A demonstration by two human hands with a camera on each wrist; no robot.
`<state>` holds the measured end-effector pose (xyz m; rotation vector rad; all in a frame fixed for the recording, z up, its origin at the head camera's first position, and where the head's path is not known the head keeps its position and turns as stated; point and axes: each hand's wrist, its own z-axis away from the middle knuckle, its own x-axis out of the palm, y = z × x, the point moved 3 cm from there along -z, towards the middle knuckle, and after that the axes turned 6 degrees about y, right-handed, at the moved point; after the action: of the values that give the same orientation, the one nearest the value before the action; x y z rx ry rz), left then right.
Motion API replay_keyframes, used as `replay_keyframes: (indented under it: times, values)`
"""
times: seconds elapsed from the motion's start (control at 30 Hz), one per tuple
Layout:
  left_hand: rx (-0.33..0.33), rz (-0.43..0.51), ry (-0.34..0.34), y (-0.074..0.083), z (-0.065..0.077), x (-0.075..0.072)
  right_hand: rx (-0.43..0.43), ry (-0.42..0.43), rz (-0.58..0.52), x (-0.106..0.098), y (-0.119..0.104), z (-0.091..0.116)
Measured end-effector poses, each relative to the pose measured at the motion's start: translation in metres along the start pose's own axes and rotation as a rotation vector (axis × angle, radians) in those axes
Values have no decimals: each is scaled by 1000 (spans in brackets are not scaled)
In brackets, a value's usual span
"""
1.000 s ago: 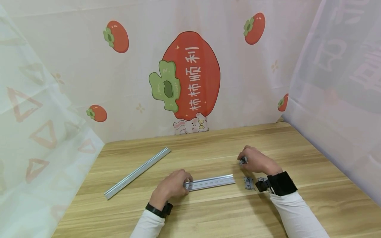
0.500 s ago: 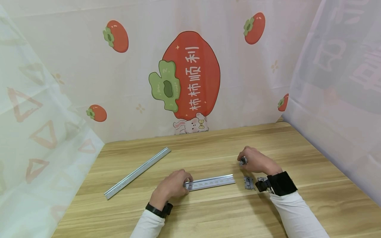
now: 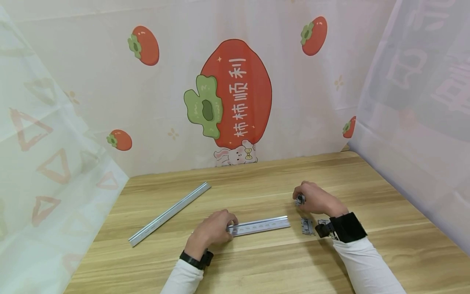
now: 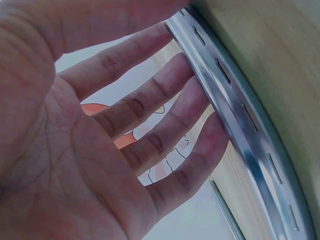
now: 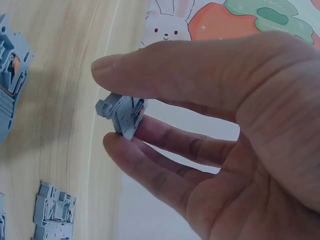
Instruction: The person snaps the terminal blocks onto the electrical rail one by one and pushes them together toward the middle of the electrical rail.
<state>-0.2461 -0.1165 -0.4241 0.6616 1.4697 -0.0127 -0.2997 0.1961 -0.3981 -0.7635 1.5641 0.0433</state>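
Observation:
My left hand (image 3: pixel 212 228) grips the left end of a slotted metal DIN rail (image 3: pixel 262 225) lying across the middle of the table. In the left wrist view, the fingertips line one long edge of the rail (image 4: pixel 235 115), and the thumb reaches its top end. To the right, my right hand (image 3: pixel 318 199) pinches a small grey terminal block (image 3: pixel 300 199) between thumb and fingers. The right wrist view shows this terminal block (image 5: pixel 126 114) tilted between the fingertips, with a bit of orange on it. Beneath that hand lies another grey terminal block (image 3: pixel 307 226).
A second DIN rail (image 3: pixel 169 214) lies diagonally at the left of the wooden table (image 3: pixel 257 265). One more terminal block (image 3: pixel 323 221) is partly hidden by the right wrist's camera. White printed curtains (image 3: pixel 165 102) enclose the table at the back and both sides.
The terminal block has turned slightly in my right fingertips. My left hand and the rail it grips have stayed in place.

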Motion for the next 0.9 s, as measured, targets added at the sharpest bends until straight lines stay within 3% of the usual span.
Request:
replay_keyframes:
  times: [0.1, 0.33, 0.6, 0.9]
  values:
    - [9, -4, 0, 0, 1, 0, -32, 19, -51, 0, 0, -1]
    - [10, 2, 2, 0, 1, 0, -88, 64, -305, -1, -5, -4]
    - [14, 3, 5, 1, 2, 0, -78, 109, -546, -3, -13, -8]
    - [13, 0, 0, 1, 1, 0, -47, 94, -748, -4, -22, -10]
